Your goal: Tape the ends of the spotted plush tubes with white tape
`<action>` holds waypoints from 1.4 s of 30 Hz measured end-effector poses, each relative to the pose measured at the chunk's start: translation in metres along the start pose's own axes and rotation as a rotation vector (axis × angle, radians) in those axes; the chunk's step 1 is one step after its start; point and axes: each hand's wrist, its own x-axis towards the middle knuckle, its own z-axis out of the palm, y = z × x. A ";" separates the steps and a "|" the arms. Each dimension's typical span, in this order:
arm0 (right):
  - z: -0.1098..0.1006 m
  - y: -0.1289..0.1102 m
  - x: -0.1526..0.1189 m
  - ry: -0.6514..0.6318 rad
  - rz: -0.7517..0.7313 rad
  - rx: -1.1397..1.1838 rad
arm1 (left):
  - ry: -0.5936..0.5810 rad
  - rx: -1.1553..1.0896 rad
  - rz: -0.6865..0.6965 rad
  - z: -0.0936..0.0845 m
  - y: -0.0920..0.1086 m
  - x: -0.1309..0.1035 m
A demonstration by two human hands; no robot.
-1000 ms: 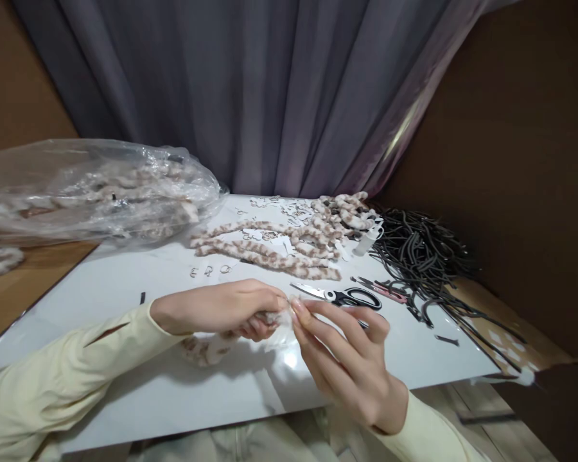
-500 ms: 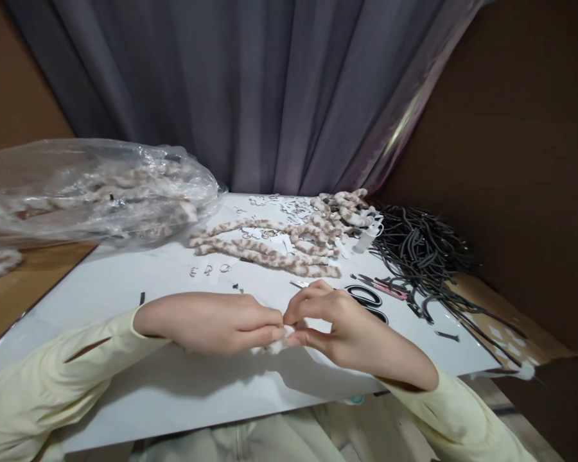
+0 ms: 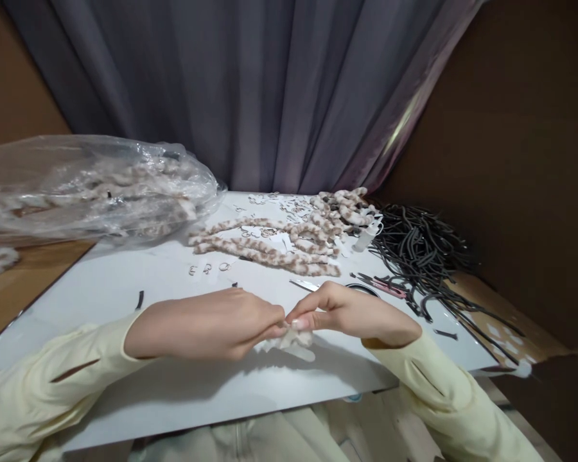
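Over the front of the white table [image 3: 183, 398], my left hand [image 3: 212, 324] and my right hand [image 3: 351, 311] meet with closed fingers. Both pinch a small white fluffy plush piece [image 3: 291, 340], which hangs below the fingertips and is partly hidden by them. Just behind my right hand lie black-handled scissors [image 3: 304, 285], their handles mostly covered by it. Farther back are several brown-and-white plush strips [image 3: 270, 256]. A short black scrap [image 3: 140, 299] lies beyond my left wrist.
A clear plastic bag [image 3: 101, 186] of plush strips bulges at the back left. Metal rings [image 3: 225, 267] and small clasps lie mid-table. At the right are a heap of black cords [image 3: 419, 250], pink-handled snips [image 3: 385, 287] and a small translucent bottle [image 3: 365, 240]. A grey curtain [image 3: 250, 96] hangs behind.
My right hand has turned flatter and closed its fingers nearer my left hand's fingertips. More of the white plush piece now shows beneath them, and the scissors' handles are more covered.
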 end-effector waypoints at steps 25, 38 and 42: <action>0.040 0.002 -0.002 0.462 -0.274 -1.182 | 0.066 -0.429 -0.096 -0.004 -0.010 0.011; 0.034 0.023 0.029 0.631 -0.427 -1.806 | -0.039 -1.208 -0.285 0.003 -0.036 0.027; 0.028 0.023 0.028 0.551 -0.416 -1.785 | 0.030 -1.015 -0.285 -0.002 -0.035 0.016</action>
